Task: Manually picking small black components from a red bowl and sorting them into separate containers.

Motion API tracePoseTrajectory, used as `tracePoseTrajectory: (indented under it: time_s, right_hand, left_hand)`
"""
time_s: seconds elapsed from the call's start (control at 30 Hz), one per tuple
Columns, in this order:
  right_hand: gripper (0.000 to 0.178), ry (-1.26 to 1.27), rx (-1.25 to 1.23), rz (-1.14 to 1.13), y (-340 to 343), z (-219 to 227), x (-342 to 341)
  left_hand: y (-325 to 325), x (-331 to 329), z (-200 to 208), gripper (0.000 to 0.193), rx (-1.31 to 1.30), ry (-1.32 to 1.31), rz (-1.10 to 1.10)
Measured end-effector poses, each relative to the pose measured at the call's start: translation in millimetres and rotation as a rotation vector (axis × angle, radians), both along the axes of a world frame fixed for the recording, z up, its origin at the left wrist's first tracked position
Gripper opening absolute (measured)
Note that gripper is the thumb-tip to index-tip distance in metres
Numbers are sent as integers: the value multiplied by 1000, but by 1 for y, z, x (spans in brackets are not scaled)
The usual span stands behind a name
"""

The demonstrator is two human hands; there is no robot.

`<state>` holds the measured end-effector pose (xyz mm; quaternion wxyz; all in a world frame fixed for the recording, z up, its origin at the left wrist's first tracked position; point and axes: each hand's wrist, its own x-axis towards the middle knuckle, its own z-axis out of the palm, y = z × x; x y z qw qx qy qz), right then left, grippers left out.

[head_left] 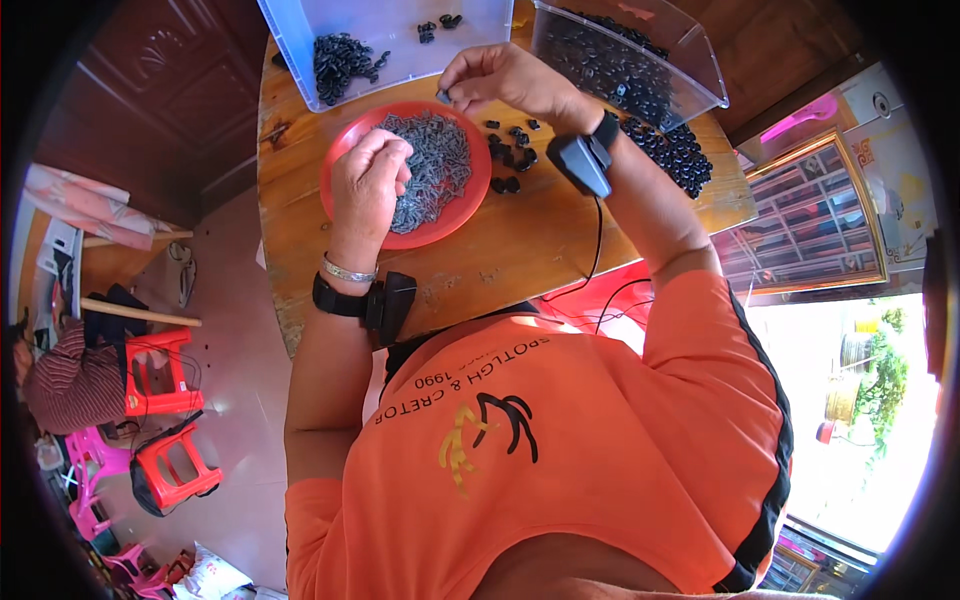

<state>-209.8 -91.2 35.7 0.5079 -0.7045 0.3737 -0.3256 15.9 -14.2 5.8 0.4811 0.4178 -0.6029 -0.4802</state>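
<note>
A round red plate point(472, 203) on the wooden table holds a heap of small, thin grey pieces point(437, 165), perhaps screws. Over its left side is my left hand point(368, 185), fingers curled in and pressed together; whatever may be in them is hidden. My right hand point(512, 82) is raised beyond the plate's far right edge, pinching a small dark piece point(443, 97) between thumb and fingertips. Below that hand, several small black parts point(515, 150) lie loose on the wood beside the plate.
An open clear bin point(415, 75) at the far left holds black parts in a pile. Another clear bin point(690, 75), tilted, is full of black parts, with more parts point(675, 155) spread before it. Red stools point(180, 465) and a seated person point(75, 380) are at left.
</note>
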Motion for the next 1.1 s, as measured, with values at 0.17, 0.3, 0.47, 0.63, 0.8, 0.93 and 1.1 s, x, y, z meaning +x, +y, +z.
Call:
tracePoseTrajectory:
  time_s: [0.17, 0.3, 0.47, 0.63, 0.8, 0.93, 1.1]
  right_hand:
    - [15, -51, -16, 53, 35, -2, 25]
    - [13, 43, -248, 32, 45, -3, 44]
    - [12, 116, -384, -77, 52, -4, 49]
    - [14, 37, -407, -76, 50, -15, 46]
    - [20, 528, -874, -292, 0, -19, 1]
    - [22, 948, -894, -326, -41, -49, -47]
    - [23, 1060, -718, -185, -10, -41, -42]
  left_hand:
    - [-1, -6, -6, 18, -21, -51, -52]
    - [-6, -4, -10, 18, -29, -63, -47]
    - [-7, -4, -10, 17, -15, -39, -35]
    - [-8, -2, -10, 15, 6, -17, -44]
    - [-12, 5, -12, 14, -1, 41, -17]
    - [-13, 2, -9, 14, -17, 33, -36]
    - [-11, 5, -9, 14, -12, 91, -44]
